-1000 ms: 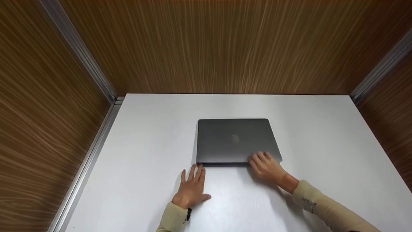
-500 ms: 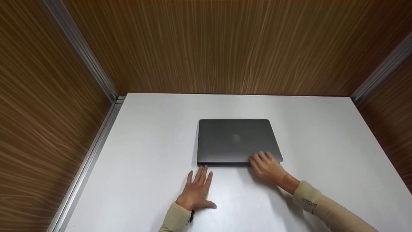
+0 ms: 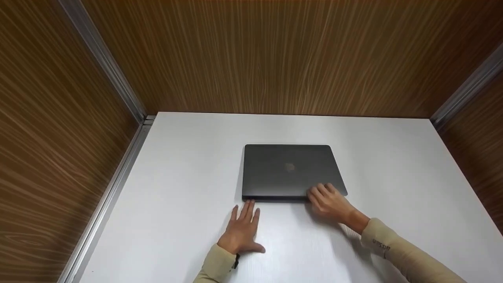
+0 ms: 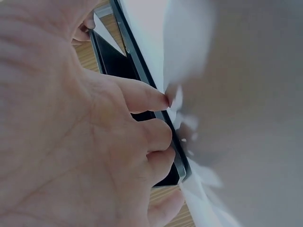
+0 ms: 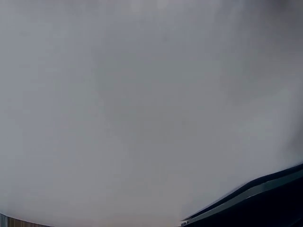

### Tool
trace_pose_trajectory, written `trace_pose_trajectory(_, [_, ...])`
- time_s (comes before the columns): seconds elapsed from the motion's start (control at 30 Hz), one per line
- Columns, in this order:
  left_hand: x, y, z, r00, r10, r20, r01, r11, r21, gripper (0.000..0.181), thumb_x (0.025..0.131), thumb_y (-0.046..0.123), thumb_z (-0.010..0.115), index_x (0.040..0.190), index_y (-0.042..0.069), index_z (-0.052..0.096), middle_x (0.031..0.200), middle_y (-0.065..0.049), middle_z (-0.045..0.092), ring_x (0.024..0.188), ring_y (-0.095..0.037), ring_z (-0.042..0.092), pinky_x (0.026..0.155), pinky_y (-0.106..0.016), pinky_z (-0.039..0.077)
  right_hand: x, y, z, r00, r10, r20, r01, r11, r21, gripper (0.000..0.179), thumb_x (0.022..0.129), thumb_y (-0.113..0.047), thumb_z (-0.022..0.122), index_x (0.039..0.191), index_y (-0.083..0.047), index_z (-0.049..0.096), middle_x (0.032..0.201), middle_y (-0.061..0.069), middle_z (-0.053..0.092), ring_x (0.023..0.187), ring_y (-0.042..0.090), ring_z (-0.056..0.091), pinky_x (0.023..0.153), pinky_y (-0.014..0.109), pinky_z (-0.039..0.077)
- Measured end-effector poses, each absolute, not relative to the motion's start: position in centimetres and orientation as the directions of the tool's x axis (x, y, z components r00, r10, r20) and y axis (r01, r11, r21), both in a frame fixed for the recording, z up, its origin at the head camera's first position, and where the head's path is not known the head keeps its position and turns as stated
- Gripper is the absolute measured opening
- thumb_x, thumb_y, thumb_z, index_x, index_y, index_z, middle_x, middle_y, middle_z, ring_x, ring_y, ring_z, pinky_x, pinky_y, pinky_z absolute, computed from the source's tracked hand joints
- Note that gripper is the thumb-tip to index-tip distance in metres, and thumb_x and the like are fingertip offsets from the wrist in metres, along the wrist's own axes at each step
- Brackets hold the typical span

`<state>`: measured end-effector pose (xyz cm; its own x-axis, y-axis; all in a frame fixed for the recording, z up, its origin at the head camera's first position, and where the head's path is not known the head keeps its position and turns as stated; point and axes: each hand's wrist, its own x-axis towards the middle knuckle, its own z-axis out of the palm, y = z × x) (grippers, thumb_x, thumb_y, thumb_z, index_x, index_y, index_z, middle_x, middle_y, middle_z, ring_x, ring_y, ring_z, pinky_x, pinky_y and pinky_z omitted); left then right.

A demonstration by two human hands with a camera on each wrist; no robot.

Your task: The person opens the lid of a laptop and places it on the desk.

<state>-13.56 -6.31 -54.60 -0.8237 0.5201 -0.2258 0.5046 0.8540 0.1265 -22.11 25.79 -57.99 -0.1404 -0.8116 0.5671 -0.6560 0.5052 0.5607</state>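
A dark grey laptop [image 3: 289, 169] lies on the white table in the head view, its lid facing up. At the lid's front edge, right of centre, my right hand [image 3: 328, 202] holds on with curled fingers. The left wrist view shows a narrow wedge-shaped gap between lid and base [image 4: 135, 61], with the fingertips of the right hand [image 4: 84, 33] at the lid. My left hand [image 3: 240, 232] lies spread on the table, and its longest fingertips touch the laptop's front left edge. Only a dark laptop corner [image 5: 255, 198] shows in the right wrist view; the right hand's fingers are hidden there.
The white table [image 3: 188, 165] extends around the laptop on every side. A wood-grain panel [image 3: 243, 59] stands behind it, with more panels at left and right. Metal profiles [image 3: 114, 70] run along the corners.
My left hand has shifted slightly right along the laptop's front edge, its thumb spreading outward. My right hand keeps its hold on the lid's edge. The head view has shifted slightly.
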Motion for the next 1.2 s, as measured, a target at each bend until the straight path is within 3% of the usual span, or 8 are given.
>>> trace_pose_trajectory(0.3, [-13.6,-6.4,-54.6,-0.826,0.516,-0.226,0.504,0.856,0.114,0.113,0.072,0.065,0.082,0.153,-0.001,0.040,0.163,-0.024,0.024,0.151,-0.036,0.021,0.117,-0.058,0.021,-22.2,27.0,-57.4,-0.142,-0.834,0.533,-0.677,0.474,0.563,0.038,0.103,-0.011,0.034,0.095,0.006,0.067,0.087,0.016,0.059,0.074,0.030,0.056,0.059,0.040,0.047])
trace_pose_trajectory(0.63, [-13.6,-6.4,-54.6,-0.826,0.527,-0.201,0.522,0.849,0.081,0.112,0.072,0.067,0.080,0.153,-0.001,0.041,0.162,-0.024,0.028,0.151,-0.036,0.024,0.116,-0.057,0.023,-21.8,29.5,-56.5,-0.165,-0.837,0.521,-0.647,0.490,0.584,0.035,0.103,0.006,0.032,0.098,0.009,0.067,0.088,0.019,0.058,0.073,0.031,0.055,0.060,0.041,0.049])
trace_pose_trajectory(0.87, [-13.5,-6.5,-54.4,-0.827,0.529,-0.189,0.519,0.848,0.104,0.112,0.071,0.064,0.083,0.151,-0.002,0.042,0.161,-0.025,0.028,0.150,-0.037,0.025,0.116,-0.058,0.023,-21.7,31.4,-56.1,-0.196,-0.800,0.567,-0.634,0.545,0.549,0.035,0.107,0.001,0.034,0.098,0.011,0.066,0.090,0.022,0.059,0.075,0.034,0.057,0.061,0.041,0.052])
trace_pose_trajectory(1.2, [-13.5,-6.5,-54.5,-0.827,0.525,-0.201,0.512,0.851,0.116,0.113,0.071,0.063,0.083,0.152,-0.002,0.041,0.162,-0.025,0.026,0.151,-0.036,0.023,0.117,-0.058,0.021,-21.3,33.3,-55.6,-0.252,-0.766,0.591,-0.625,0.595,0.505,0.032,0.106,0.007,0.033,0.100,0.014,0.064,0.090,0.022,0.058,0.072,0.033,0.055,0.060,0.040,0.052])
